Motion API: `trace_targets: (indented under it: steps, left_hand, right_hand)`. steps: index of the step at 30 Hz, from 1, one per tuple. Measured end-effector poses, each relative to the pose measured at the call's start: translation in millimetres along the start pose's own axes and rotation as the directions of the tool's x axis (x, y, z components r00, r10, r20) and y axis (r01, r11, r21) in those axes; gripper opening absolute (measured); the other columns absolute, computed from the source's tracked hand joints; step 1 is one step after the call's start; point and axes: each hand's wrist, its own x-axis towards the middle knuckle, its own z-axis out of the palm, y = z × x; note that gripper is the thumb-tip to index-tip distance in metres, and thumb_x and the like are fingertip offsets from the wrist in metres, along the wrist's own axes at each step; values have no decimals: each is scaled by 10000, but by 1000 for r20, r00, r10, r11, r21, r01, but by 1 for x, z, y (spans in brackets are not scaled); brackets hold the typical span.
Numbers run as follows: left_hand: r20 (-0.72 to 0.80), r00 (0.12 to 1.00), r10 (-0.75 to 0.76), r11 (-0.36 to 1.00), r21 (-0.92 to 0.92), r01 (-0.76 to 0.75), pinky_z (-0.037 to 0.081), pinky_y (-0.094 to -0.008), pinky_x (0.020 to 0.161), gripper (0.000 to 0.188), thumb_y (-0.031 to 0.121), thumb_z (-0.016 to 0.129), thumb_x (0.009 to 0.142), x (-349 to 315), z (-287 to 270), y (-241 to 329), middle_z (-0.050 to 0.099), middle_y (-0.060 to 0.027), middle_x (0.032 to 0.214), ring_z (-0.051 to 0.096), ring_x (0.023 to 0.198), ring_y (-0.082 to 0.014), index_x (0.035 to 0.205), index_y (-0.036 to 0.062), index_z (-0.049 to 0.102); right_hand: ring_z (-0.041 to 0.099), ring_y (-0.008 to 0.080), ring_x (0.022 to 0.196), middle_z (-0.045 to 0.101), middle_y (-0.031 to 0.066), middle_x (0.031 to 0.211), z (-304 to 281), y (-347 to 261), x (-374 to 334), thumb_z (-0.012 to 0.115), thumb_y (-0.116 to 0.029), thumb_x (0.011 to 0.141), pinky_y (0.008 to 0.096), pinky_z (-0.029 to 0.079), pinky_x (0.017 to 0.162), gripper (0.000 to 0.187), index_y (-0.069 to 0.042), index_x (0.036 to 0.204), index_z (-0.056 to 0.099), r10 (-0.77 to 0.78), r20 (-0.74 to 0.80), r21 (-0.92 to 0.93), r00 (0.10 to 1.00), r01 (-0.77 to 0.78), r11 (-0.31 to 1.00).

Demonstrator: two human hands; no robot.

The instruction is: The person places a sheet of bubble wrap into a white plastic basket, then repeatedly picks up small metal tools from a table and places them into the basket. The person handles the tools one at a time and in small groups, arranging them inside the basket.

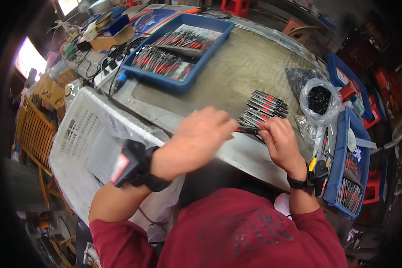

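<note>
My right hand (279,140) is closed, thumb and fingers pinching a slim black-and-red pen-shaped piece (248,130) that points toward my left hand. My left hand (205,138) is blurred; its fingers curl together close to the free end of that piece, and what they hold is hidden. Just beyond my right hand, a row of slim silver, black and red pen-shaped pieces (265,105) lies side by side on the worktable (165,105). Both hands are over the table's near edge.
A blue tray (181,85) of similar pieces stands at the far left, a white plastic basket (64,165) nearer. On the right are a clear bag of small black parts (304,100), another blue tray (332,196) and a yellow-tipped cutter (313,163). A power strip (106,76) trails cables.
</note>
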Motion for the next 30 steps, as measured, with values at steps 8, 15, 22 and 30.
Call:
trace_targets:
  steps: [8,15,22,30]
  left_hand:
    - [-133,991,-35,991,121,51,430,-391,585,150,24,564,684,-13,-25,-7,497,-95,718,515,712,-282,827,70,560]
    - [-577,563,-592,803,-363,473,424,-187,593,186,110,646,812,-95,-114,-121,621,10,737,530,649,-42,929,-36,650]
    - [-622,23,-783,380,-449,809,394,-308,504,220,217,651,716,-241,-96,-226,544,-53,512,526,494,-146,677,2,633]
    - [-400,-164,-902,40,-455,890,376,-335,376,188,132,579,704,-332,9,-301,528,-81,469,479,368,-168,572,-2,586]
  right_hand:
    - [534,220,722,560,109,881,10,-33,1,615,-47,760,310,443,679,299,12,1046,551,202,-46,257,978,-184,949]
    - [526,208,768,534,111,884,51,0,-20,550,-49,821,295,437,683,252,9,1066,537,224,65,132,972,-231,964]
    - [516,243,765,520,128,839,87,18,-45,535,-24,807,317,427,692,216,22,1018,542,189,230,16,955,-198,980]
    - [502,333,839,532,174,887,96,13,-47,519,-6,781,382,411,759,178,27,954,545,257,206,-27,944,-257,966]
